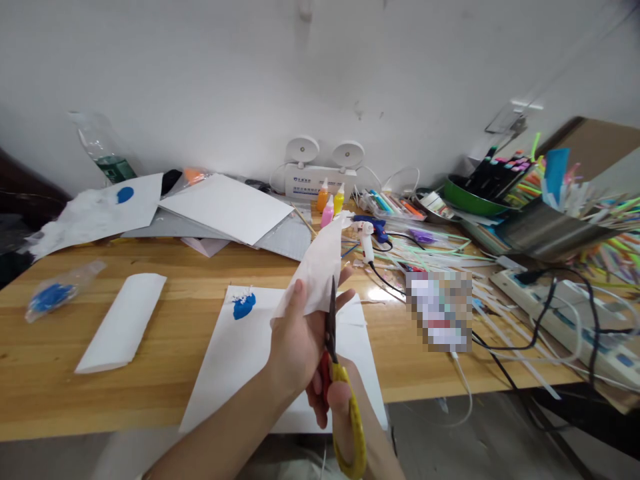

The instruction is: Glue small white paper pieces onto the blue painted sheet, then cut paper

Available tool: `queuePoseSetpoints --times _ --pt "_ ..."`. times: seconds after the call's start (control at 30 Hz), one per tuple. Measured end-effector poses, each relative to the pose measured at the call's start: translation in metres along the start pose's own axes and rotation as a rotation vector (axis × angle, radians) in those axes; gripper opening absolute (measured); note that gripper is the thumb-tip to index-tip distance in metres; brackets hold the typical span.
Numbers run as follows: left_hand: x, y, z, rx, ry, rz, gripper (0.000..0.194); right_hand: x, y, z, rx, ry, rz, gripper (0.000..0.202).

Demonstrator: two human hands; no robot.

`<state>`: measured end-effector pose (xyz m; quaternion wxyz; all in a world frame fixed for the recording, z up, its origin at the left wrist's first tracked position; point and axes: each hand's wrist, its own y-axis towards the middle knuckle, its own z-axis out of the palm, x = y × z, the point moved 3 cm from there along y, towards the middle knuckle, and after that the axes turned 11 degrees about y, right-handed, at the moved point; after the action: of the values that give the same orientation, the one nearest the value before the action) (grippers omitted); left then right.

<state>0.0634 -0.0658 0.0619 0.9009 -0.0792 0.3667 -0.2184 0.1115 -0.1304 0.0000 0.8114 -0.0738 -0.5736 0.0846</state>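
My left hand point(295, 343) pinches a folded piece of thin white paper point(319, 267) between thumb and fingers. The paper points up and away, with a ragged tip at its far end. My right hand point(341, 395) is closed round the scissors point(356, 427), which have yellow and red handles and dark blades. The blades point upward at the paper's lower right edge; whether they touch it I cannot tell. Beneath both hands lies a white sheet point(215, 373) bearing a blue patch point(244, 307) with white bits along its top.
Left on the wooden table point(190, 267) lie a folded white paper point(123, 323) and a bag with blue material point(55, 297). Behind are white boards point(230, 207) and small paint bottles point(327, 212). To the right are a glue gun point(367, 240), a power strip point(565, 320) and cables.
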Motion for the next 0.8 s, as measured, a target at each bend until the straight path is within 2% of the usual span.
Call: queuePoseSetpoints --times 0.1,0.27,0.37,0.57,0.8 --pt "-0.001 0.0 -0.001 -0.029 0.016 0.019 0.041 -0.002 -0.002 -0.001 0.035 -0.004 0.08 0.064" --pt "0.0 -0.002 -0.003 -0.075 0.022 -0.008 0.041 -0.007 -0.003 -0.004 0.005 -0.007 0.144 0.064" --pt "0.0 -0.002 -0.002 -0.075 0.016 -0.011 0.041 -0.011 -0.003 -0.003 -0.018 0.021 0.134 0.066" --pt "-0.002 0.0 0.0 0.01 -0.034 0.096 0.04 -0.009 -0.004 0.0 -0.166 0.018 0.063 0.066" --pt "-0.002 0.0 0.001 0.02 -0.059 0.088 0.039 -0.01 -0.002 0.0 -0.039 0.009 0.126 0.063"
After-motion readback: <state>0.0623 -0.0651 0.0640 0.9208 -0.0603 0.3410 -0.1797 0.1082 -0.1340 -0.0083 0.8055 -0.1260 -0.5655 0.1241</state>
